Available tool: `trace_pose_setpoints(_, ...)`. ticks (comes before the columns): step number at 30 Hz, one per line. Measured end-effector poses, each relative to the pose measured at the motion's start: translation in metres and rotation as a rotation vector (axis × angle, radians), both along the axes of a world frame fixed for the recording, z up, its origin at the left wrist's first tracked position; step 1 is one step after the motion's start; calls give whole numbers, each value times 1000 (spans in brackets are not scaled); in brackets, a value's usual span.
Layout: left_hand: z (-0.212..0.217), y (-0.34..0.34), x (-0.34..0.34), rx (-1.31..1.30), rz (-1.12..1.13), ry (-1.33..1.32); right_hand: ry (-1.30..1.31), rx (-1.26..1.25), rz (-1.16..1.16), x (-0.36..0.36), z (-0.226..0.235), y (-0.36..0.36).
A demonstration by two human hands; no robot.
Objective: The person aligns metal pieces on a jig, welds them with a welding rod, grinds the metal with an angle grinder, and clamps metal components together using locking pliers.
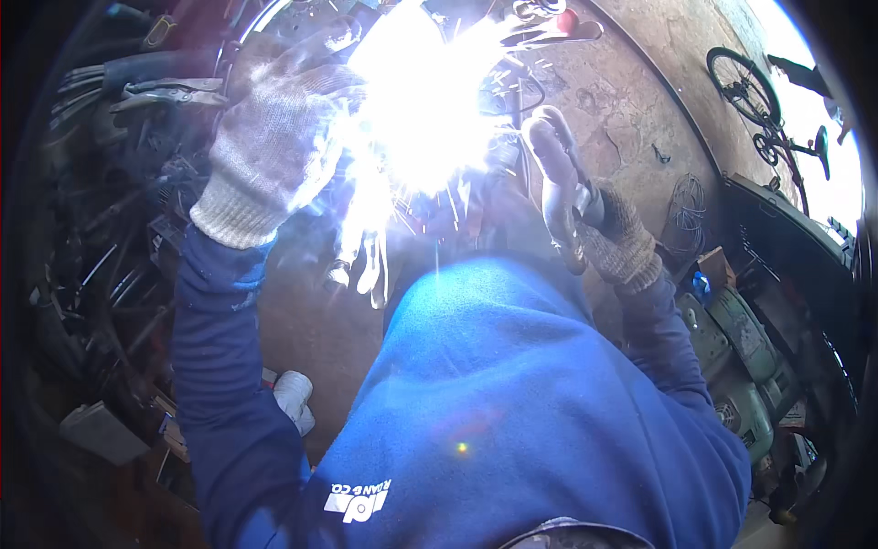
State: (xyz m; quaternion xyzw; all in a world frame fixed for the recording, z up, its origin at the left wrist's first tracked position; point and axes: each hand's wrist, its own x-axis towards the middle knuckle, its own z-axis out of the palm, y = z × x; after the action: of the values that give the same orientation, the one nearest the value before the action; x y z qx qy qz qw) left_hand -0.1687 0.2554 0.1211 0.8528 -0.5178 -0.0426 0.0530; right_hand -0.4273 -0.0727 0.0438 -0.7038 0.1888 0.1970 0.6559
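A glaring white welding arc [425, 101] with flying sparks burns between my hands and washes out the work there. My left hand [270, 137], in a pale, dirty knitted glove, is close to the glare's left side; its fingertips are lost in light and I cannot tell what they touch. My right hand [585, 197], gloved too, is right of the arc with its fingers curled round a greyish handle, seemingly that of a welding tool [593, 207]. Below the arc, narrow metal pieces [357, 265] hang or stand, partly hidden by glare and smoke.
Metal pliers or a clamp [169, 93] lie left of my left glove, among dark metal scrap. A bicycle [768, 110] is at far upper right. A wire coil [688, 212] lies on the floor [613, 110], near a green machine [741, 348]. A white rounded object [293, 398] is lower left.
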Motion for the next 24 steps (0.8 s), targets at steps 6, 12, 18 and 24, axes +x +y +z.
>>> trace_pose_setpoints(6, 11, -13, 3, -160, -97, 12, -87, -97, -54, -9, 5, -3)
trace_pose_setpoints(12, 9, -13, 2, -124, -94, -22, -57, 8, -124, -10, 1, -4)
trace_pose_setpoints(18, 20, -20, 5, -64, -98, -75, -27, 28, -67, -8, 0, -7)
trace_pose_setpoints(24, 16, -20, 6, -101, -55, 18, -80, 31, -111, -15, -2, -3)
